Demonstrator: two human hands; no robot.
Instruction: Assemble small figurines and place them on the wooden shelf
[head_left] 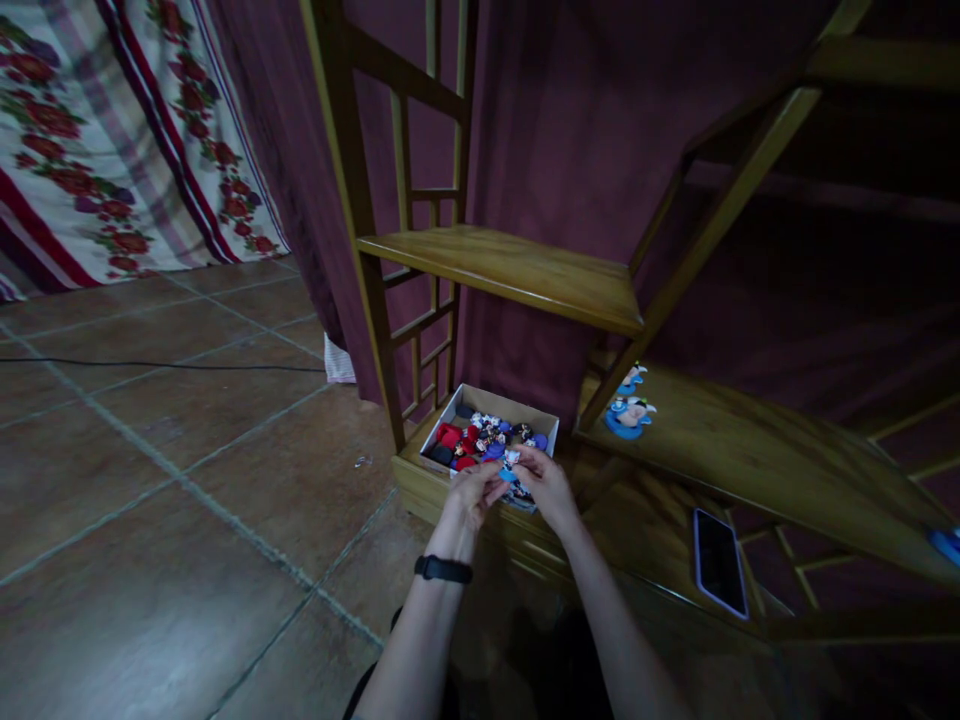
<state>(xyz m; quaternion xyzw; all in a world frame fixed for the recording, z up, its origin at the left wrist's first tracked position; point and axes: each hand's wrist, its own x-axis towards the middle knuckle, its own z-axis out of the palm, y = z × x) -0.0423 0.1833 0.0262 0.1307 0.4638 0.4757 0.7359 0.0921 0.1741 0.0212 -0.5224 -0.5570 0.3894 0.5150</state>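
Holds a small white-and-blue figurine (pixel 510 460) between left hand (pixel 478 490) and right hand (pixel 546 488), over the near side of an open box (pixel 517 401). Pinches narrowly from the right, likely for control of so small a piece; curls the left fingers close by the blue base, seemingly for support (can't tell exactly which fingertips touch). Has the box low on the wooden unit (pixel 411 484), presumably for easy reach with both hands. Shows loose red, blue, black and white pieces (pixel 480 437) tumbled together inside, perhaps for want of dividers. Shows also, to the right, two blue-based figurines (pixel 628 415) on a shelf (pixel 720 430), probably steadied by broad bases, and, lower down, a dark-screened device (pixel 720 562) lying flat, apart from the box.
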